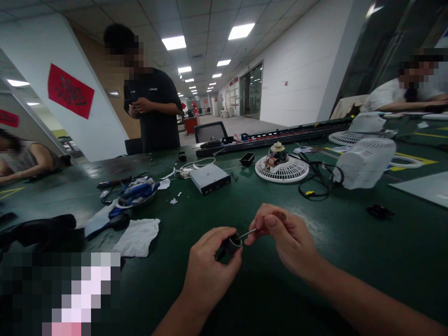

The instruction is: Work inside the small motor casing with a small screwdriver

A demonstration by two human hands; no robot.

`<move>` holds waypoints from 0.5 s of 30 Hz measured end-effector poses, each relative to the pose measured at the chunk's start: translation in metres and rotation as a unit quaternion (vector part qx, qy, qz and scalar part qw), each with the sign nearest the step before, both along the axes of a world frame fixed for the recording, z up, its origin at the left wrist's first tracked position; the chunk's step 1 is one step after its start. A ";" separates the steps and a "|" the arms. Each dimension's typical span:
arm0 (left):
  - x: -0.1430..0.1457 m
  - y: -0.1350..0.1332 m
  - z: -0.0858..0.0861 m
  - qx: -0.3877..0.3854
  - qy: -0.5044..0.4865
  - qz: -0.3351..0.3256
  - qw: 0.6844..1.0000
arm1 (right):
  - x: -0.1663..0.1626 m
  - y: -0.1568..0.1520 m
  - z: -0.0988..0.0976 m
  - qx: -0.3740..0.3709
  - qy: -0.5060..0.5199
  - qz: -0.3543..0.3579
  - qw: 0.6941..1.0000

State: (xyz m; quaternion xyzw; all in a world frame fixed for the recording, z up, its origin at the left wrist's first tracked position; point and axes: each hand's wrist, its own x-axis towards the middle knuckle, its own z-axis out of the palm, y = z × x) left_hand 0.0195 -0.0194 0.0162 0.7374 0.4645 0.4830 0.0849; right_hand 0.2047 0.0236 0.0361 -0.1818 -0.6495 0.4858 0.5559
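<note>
My left hand (pixel 213 261) is closed around a small black cylindrical part (pixel 234 243) with a pale rim, held over the green table. Its opening faces toward my right hand (pixel 289 238). Pinched in the right fingers is a thin screwdriver (pixel 248 233), its metal shaft reaching the part's opening. Most of its handle is hidden by the fingers, and the tip's exact seat inside the part cannot be made out.
Ahead on the green table (pixel 196 210) lie a grey disc drive (pixel 210 178), a white fan grille with a motor (pixel 282 168), a white housing (pixel 367 163) and black cables. White cloth (pixel 138 237) lies left. A person (pixel 154 102) stands across the table; others sit at both sides.
</note>
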 end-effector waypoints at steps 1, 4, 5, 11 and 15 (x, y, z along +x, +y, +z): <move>-0.001 0.001 0.000 0.001 0.003 0.006 1.000 | 0.000 -0.001 0.001 0.019 0.000 -0.019 1.000; -0.003 0.002 -0.001 -0.012 0.028 0.015 0.999 | 0.002 -0.008 0.005 0.126 0.057 -0.101 0.985; -0.003 0.003 -0.001 -0.019 0.038 0.020 0.999 | 0.004 -0.010 0.007 0.162 0.077 -0.133 0.975; -0.007 0.007 -0.005 -0.094 0.082 0.095 0.988 | 0.007 -0.004 0.011 0.277 -0.179 -0.172 0.928; -0.009 0.007 -0.004 -0.064 0.184 0.121 0.973 | 0.000 0.006 0.003 0.203 -0.432 -0.137 0.868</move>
